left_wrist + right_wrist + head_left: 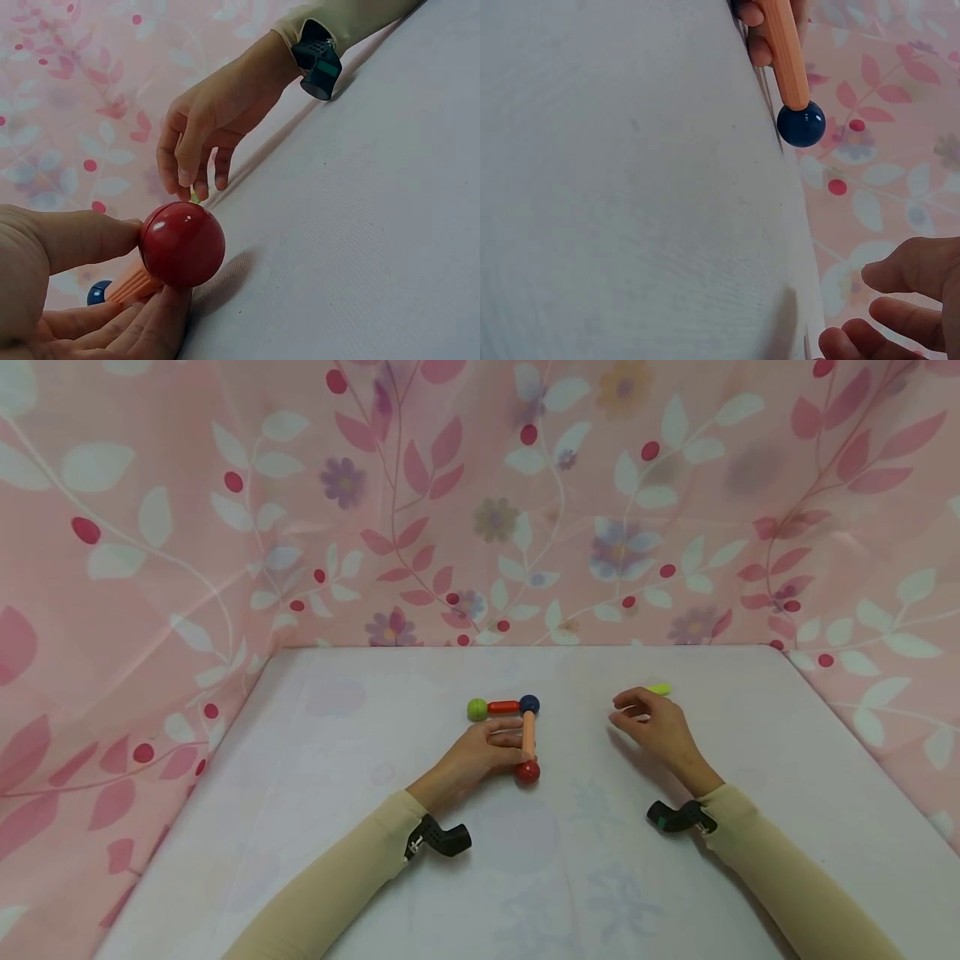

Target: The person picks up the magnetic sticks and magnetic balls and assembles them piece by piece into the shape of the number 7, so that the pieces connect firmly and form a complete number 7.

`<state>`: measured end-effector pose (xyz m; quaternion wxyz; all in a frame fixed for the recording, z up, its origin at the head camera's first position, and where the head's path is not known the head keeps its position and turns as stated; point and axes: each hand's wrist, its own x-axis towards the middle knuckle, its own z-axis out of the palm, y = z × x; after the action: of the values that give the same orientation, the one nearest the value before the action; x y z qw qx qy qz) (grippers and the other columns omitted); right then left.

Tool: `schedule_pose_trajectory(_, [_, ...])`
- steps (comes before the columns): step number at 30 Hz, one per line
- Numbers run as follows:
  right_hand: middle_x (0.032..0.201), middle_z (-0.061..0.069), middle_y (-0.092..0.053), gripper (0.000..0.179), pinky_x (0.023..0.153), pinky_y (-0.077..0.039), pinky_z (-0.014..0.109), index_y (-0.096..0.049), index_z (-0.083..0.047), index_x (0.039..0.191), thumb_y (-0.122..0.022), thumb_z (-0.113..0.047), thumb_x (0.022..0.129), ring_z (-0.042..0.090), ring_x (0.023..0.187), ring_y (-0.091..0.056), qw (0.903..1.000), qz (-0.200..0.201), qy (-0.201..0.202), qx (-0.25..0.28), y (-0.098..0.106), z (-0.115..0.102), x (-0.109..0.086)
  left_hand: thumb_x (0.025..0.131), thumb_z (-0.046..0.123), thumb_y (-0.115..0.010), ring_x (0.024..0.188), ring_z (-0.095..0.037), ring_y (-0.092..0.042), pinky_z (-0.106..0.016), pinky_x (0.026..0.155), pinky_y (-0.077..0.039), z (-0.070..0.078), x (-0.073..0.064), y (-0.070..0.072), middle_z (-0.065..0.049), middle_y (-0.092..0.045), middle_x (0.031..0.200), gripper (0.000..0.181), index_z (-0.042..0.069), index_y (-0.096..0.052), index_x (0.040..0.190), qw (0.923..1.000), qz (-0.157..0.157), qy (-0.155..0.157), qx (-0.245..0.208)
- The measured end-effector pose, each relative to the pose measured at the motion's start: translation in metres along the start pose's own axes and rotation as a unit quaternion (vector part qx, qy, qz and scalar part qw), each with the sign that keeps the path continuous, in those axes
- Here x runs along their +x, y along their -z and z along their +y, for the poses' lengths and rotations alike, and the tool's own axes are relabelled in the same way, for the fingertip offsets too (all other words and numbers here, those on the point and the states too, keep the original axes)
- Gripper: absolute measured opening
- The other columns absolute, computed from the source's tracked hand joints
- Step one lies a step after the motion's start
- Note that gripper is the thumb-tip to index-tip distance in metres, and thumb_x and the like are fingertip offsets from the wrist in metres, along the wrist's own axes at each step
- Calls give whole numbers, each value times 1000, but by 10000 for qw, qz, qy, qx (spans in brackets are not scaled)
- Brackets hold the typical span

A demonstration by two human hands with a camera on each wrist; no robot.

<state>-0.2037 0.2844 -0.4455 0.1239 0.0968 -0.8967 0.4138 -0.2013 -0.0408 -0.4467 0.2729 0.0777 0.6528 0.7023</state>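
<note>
My left hand [480, 750] pinches the glossy red ball [183, 244] between thumb and fingers. That ball sits at the near end of an orange stick [528, 735], which runs away to a dark blue ball [529, 704]. From the blue ball a short red stick [503, 707] leads left to a green ball [477, 709], making an L shape. My right hand [654, 727] hovers over the table to the right, fingers loosely bent and holding nothing. Just beyond it lies a yellow-green stick [660, 689], partly hidden by the hand.
A white cloth with faint prints covers the table [360, 710]. Pink floral fabric [495, 510] hangs behind the table and along both sides. Each wrist carries a small black camera, such as the left one [442, 839].
</note>
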Motion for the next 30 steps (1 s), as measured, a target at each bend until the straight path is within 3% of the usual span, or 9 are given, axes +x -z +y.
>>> schedule_pose_trajectory(17, [110, 17, -73, 25, 77, -50, 13, -69, 2, 115, -77, -13, 96, 34, 98, -71, 10000, -24, -25, -80, 2, -3, -1, 94, -1, -75, 116, -24, -66, -35, 97, -54, 4, 1, 0, -13, -67, 131, 61, 4, -52, 151, 9997, -64, 124, -177])
schedule_pose_trajectory(24, [110, 17, -73, 25, 77, -50, 14, -69, 2, 115, -76, -14, 97, 34, 98, -70, 9999, -43, -39, -125, 2, -2, 0, 94, -10, -69, 112, -25, -69, -35, 98, -53, 5, 0, -1, -21, -63, 137, 68, 0, -43, 156, 9986, -395, -53, -352])
schedule_pose_trajectory(30, [109, 18, -72, 26, 76, -49, 12, -69, 3, 115, -77, -14, 96, 33, 96, -69, 9998, 110, -35, -185, 7, 0, 2, 98, -3, -69, 110, -24, -70, -35, 98, -53, 3, 0, -1, -21, -63, 137, 62, 0, -44, 155, 9986, -407, -103, -319])
